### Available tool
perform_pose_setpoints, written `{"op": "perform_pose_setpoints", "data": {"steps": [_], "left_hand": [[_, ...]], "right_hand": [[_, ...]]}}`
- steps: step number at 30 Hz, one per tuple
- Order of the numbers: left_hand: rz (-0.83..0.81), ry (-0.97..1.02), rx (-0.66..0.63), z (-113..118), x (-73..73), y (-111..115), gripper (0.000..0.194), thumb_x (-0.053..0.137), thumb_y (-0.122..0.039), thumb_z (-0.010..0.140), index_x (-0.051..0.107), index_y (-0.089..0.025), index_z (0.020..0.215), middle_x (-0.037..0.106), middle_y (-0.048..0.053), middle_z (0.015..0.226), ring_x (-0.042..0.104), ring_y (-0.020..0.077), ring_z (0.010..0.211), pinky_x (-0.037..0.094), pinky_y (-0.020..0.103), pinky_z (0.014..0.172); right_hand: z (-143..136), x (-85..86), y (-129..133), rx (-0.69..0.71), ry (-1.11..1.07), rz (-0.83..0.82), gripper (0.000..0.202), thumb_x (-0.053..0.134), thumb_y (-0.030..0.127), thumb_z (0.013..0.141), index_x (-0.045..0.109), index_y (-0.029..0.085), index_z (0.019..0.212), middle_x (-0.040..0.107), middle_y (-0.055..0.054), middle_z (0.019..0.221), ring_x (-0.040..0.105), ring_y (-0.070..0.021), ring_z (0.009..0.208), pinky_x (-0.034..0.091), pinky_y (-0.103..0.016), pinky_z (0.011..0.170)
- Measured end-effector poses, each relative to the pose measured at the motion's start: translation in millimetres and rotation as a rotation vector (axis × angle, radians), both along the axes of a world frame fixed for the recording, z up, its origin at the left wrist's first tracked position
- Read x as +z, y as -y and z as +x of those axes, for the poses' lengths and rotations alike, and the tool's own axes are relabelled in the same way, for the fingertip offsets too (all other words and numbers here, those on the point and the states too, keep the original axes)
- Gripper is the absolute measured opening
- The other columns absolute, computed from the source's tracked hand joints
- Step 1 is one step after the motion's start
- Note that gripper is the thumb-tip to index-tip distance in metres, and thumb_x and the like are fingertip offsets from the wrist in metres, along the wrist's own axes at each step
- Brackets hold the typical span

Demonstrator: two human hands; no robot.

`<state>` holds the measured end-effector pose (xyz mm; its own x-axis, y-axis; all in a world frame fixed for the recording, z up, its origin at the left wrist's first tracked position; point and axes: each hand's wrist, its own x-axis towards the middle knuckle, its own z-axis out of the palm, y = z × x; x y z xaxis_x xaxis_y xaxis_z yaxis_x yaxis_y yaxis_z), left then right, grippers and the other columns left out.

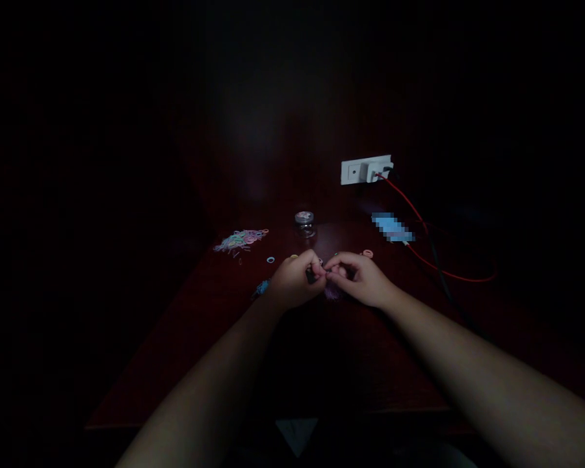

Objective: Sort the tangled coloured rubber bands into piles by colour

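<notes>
My left hand [298, 281] and my right hand [359, 278] meet over the dark red table, fingertips pinched together. Whatever lies between the fingers is too small and dim to make out. Beneath and between them is a small purple bunch of bands [332, 292]. Beside my left hand lies a blue bunch of bands [262, 287], partly covered by it. A light-blue ring band [270, 260] rests farther left, and a peach ring band [368, 253] sits just behind my right hand. Other small rings behind the hands are mostly hidden.
A loose pile of pastel elastic bands [241, 240] spreads at the back left. Behind the hands stands a small clear jar [305, 224] with a lid. A blurred blue object [392, 227] lies at right, joined to a red cable [414, 208] from the wall socket [353, 171].
</notes>
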<state>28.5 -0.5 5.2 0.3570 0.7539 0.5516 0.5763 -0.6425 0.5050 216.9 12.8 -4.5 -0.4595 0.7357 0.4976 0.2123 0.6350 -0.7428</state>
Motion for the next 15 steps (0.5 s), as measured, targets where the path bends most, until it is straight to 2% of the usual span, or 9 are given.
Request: {"op": "perform_pose_setpoints", "data": {"steps": [4, 9, 15], "left_hand": [[0.003, -0.005, 0.004, -3.9, -1.6, -0.6, 0.017, 0.062, -0.021, 0.074, 0.045, -0.02, 0.073, 0.066, 0.0, 0.078, 0.062, 0.0135, 0.072, 0.046, 0.024, 0.064], [0.006, -0.052, -0.011, -5.1, -2.8, 1.3, 0.015, 0.061, -0.021, 0.076, 0.046, -0.021, 0.075, 0.064, -0.001, 0.074, 0.059, 0.0121, 0.067, 0.043, 0.023, 0.061], [0.024, -0.071, -0.019, -4.3, -1.9, 2.9, 0.015, 0.061, -0.019, 0.076, 0.047, -0.02, 0.077, 0.061, -0.002, 0.072, 0.054, 0.0109, 0.064, 0.039, 0.022, 0.058]], "right_hand": [[0.9, -1.4, 0.1, -0.003, 0.036, -0.006, 0.022, 0.062, 0.035, 0.081, 0.066, 0.014, 0.088, 0.052, 0.001, 0.064, 0.043, -0.0091, 0.054, 0.036, -0.022, 0.051], [0.6, -0.7, -0.4, -0.032, 0.073, 0.031, 0.019, 0.056, 0.031, 0.084, 0.065, 0.014, 0.08, 0.053, 0.0, 0.065, 0.046, -0.0106, 0.058, 0.037, -0.023, 0.055], [0.2, 1.4, 1.3, -0.005, 0.09, -0.004, 0.017, 0.055, 0.029, 0.084, 0.06, 0.015, 0.076, 0.05, 0.001, 0.061, 0.044, -0.0101, 0.057, 0.036, -0.023, 0.055]]}}
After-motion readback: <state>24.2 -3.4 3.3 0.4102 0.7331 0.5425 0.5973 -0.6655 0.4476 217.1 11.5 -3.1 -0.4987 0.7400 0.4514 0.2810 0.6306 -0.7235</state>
